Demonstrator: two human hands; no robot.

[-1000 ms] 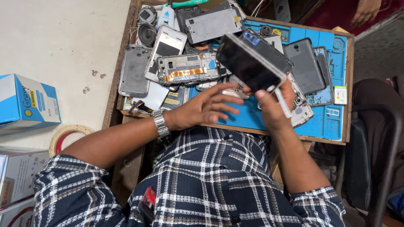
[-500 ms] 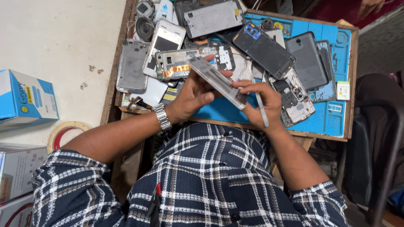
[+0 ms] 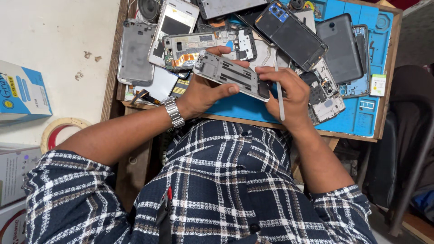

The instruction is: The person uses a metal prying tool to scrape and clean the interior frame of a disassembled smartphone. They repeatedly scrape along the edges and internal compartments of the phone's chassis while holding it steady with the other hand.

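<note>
Head view, wooden table [image 3: 118, 54], blue mat [image 3: 361, 117], scattered phone parts [image 3: 289, 31]

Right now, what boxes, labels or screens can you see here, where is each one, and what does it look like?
Blue and white carton: far left on the pale surface, rectangular.
Pale boxes: lower left edge, stacked, partly cut off.
White phone screen: top of the bench, dark glass, white frame.
Small label: right side of the blue mat, white with a green band.
</note>
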